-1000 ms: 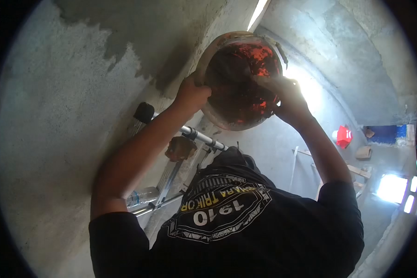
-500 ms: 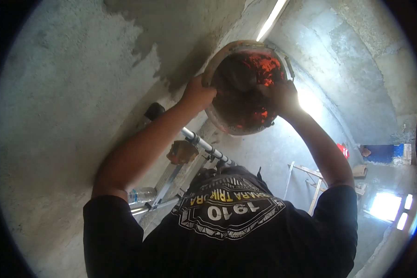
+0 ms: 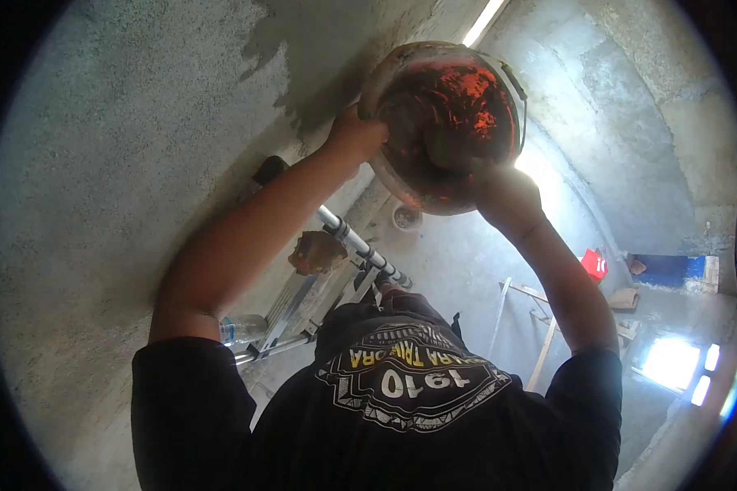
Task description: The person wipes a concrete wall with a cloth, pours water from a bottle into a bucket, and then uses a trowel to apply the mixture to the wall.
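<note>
An orange bucket (image 3: 458,90) smeared with grey mortar is held up in front of me, its mouth tipped toward me. My left hand (image 3: 354,135) grips its left rim. My right hand (image 3: 504,192) holds the lower right rim, with its fingers reaching into the bucket. What the fingers touch inside is too dark to tell. Below my arms I see my black printed shirt (image 3: 401,385).
A rough plastered wall (image 3: 98,204) with a darker wet patch (image 3: 327,57) is on the left. Below stand an aluminium ladder (image 3: 360,245) carrying a mortar-caked tool (image 3: 315,252) and a water bottle (image 3: 241,329). On the floor are a small pail (image 3: 405,217), wooden laths (image 3: 540,335) and a red container (image 3: 594,264).
The bucket has risen and tipped its mouth further toward me. My right hand slid from the right rim down to the lower rim. My left hand kept its grip.
</note>
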`<state>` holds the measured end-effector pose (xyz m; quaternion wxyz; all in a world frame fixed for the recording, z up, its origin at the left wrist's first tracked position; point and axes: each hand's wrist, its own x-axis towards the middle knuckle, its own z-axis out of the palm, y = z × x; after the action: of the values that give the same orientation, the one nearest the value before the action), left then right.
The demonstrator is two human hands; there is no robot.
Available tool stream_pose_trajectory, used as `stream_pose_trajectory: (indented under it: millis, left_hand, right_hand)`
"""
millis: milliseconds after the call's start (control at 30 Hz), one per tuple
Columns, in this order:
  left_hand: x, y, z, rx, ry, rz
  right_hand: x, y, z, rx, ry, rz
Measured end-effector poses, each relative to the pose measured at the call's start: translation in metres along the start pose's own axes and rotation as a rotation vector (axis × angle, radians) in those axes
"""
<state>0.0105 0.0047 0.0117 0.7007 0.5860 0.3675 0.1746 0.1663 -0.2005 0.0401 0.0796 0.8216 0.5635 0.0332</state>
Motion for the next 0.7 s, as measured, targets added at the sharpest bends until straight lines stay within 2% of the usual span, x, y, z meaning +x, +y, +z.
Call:
stream_pose_trajectory:
  millis: [67, 100, 167, 200, 267, 300, 367, 400, 433, 533, 567, 633, 700]
  left_hand:
    - [0.007, -0.007, 0.001, -0.022, 0.006, -0.008]
    - [0.014, -0.014, 0.001, 0.024, -0.025, 0.058]
    - [0.020, -0.023, -0.001, 0.069, -0.051, 0.120]
    - [0.021, -0.020, -0.001, 0.149, -0.064, 0.145]
    - [0.019, -0.013, -0.002, 0.228, -0.078, 0.175]
    - [0.017, -0.009, -0.002, 0.310, -0.070, 0.235]
    - [0.010, -0.004, -0.001, 0.389, -0.064, 0.285]
    - [0.008, 0.000, -0.002, 0.410, -0.073, 0.329]
    - [0.007, 0.003, -0.003, 0.435, -0.082, 0.372]
    - [0.015, -0.004, -0.002, 0.486, -0.083, 0.410]
    - [0.022, -0.007, -0.002, 0.491, -0.089, 0.415]
    - [0.031, -0.016, -0.004, 0.468, -0.033, 0.468]
    - [0.020, -0.005, -0.004, 0.467, -0.023, 0.410]
  right_hand:
    - [-0.013, -0.010, -0.016, 0.130, -0.019, -0.034]
    - [-0.014, -0.008, -0.021, 0.128, -0.023, -0.033]
    - [-0.013, -0.003, -0.028, 0.263, -0.208, 0.020]
    - [-0.013, -0.003, -0.038, 0.262, -0.209, 0.017]
    - [-0.016, -0.003, -0.052, 0.645, -0.243, 0.188]
    - [-0.017, -0.005, -0.051, 0.643, -0.245, 0.189]
    - [-0.017, -0.015, -0.050, 0.744, -0.030, 0.279]
    - [-0.012, -0.025, -0.055, 0.651, -0.048, 0.388]
    - [-0.010, -0.027, -0.032, 0.621, 0.124, 0.377]
    - [0.001, -0.026, 0.043, 0.534, 0.403, 0.189]
    - [0.006, -0.027, 0.061, 0.436, 0.242, 0.211]
    - [0.002, -0.037, 0.083, 0.570, 0.307, 0.149]
    - [-0.014, -0.043, 0.075, 0.533, 0.298, 0.150]
